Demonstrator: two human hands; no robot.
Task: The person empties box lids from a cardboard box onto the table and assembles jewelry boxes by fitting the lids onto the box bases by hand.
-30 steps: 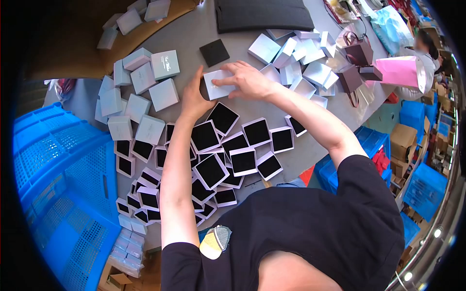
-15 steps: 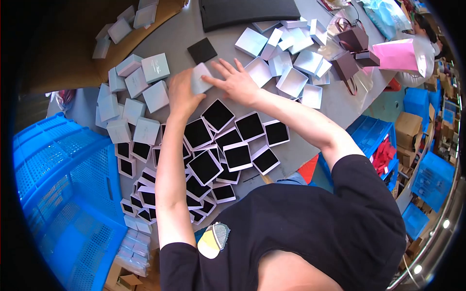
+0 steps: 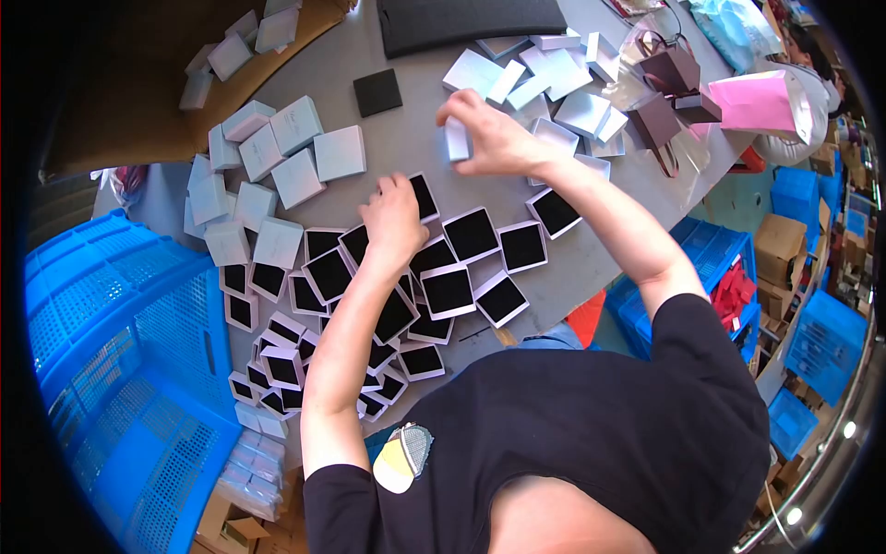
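My right hand (image 3: 498, 137) is closed around a small white box lid (image 3: 457, 140), in front of a loose pile of white lids (image 3: 472, 72). My left hand (image 3: 394, 220) has curled fingers against the edge of a box base with a black insert (image 3: 423, 197), which it seems to grip; part of that base is hidden behind the fingers. Around and below my left hand lie many more black-lined box bases (image 3: 471, 234), some overlapping. Beyond it, to the left, pale closed-looking boxes (image 3: 340, 153) form a group.
A black square pad (image 3: 377, 92) and a dark flat mat (image 3: 471, 26) lie on the grey table (image 3: 572, 268). A blue crate (image 3: 138, 342) stands left, a cardboard box (image 3: 120, 102) at upper left. Dark paper bags (image 3: 655, 125) and a pink bag (image 3: 761, 103) are right, near another person (image 3: 794, 129).
A pale box that was between both hands now sits with the left group. My right hand has moved right and holds a lid; my left hand has come down to a black-lined base.
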